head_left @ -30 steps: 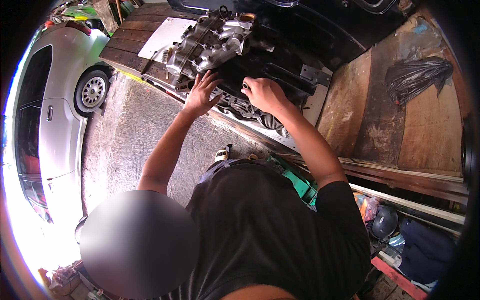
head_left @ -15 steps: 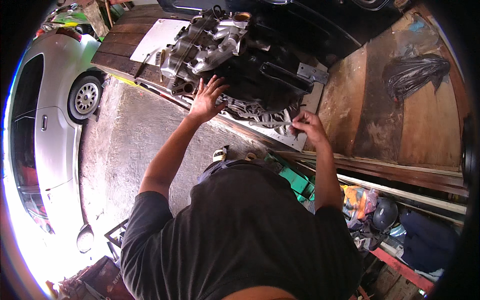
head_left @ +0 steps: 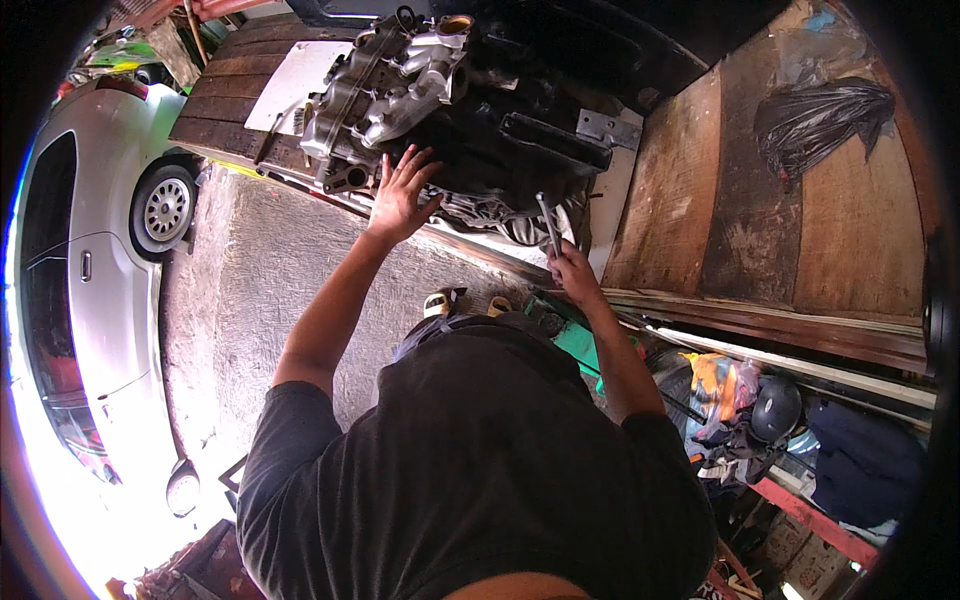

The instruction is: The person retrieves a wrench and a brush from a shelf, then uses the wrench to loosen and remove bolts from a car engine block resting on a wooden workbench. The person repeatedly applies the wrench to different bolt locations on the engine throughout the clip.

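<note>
Far left: silver car [head_left: 105, 260] on the ground beside the wooden bench [head_left: 215, 108]. On the bench, 1 white board [head_left: 278, 90] with 1 small brush [head_left: 299, 121] at its near edge, probably set there to be within easy reach.

Centre: the engine [head_left: 395, 105] lies on the bench, silver part to the left, black part to the right. White surface shows past both its ends; likely a base sheet to keep it off the wood.

Your left hand [head_left: 402, 200] is at the engine's near edge, fingers open and spread, gripping nothing. The spread suggests a brace; whether every fingertip touches, cannot tell.

Right of that, 1 grey metal tool [head_left: 549, 222] stands up out of your right hand [head_left: 571, 272], fingers closed around its lower end. The low grip seems to leave its length free. Upper end is near the black part; contact, cannot tell.

Far right: black plastic bag [head_left: 825, 125] on wooden boards, well apart from your hands.
</note>
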`<action>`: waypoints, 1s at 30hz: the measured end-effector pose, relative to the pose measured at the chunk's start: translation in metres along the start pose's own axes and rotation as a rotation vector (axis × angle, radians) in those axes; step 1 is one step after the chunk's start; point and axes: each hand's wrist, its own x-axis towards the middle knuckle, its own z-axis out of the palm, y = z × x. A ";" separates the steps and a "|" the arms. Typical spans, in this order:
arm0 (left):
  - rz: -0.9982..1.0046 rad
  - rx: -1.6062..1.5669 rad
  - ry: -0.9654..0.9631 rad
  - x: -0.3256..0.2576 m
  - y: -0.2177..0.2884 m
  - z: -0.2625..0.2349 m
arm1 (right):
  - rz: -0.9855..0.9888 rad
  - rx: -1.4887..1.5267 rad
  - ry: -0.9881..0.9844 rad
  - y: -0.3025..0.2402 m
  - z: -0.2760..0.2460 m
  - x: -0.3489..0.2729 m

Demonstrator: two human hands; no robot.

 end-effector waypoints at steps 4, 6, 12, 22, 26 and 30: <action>0.011 0.001 0.000 0.004 0.007 -0.002 | -0.296 -0.575 0.132 -0.034 0.022 -0.006; 0.044 0.010 -0.002 0.010 0.011 -0.003 | -0.308 -0.653 0.092 -0.035 0.023 -0.006; 0.072 0.085 -0.067 0.023 0.013 0.003 | -0.124 -0.742 0.034 -0.059 0.038 -0.013; 0.072 0.132 -0.139 0.022 0.009 0.008 | -0.258 -0.982 0.071 -0.075 0.041 -0.006; 0.030 0.148 -0.163 0.024 0.019 0.001 | -0.253 -1.005 0.064 -0.088 0.041 0.000; 0.062 0.083 -0.194 0.022 0.030 0.009 | -0.262 -1.048 -0.020 -0.112 0.039 0.005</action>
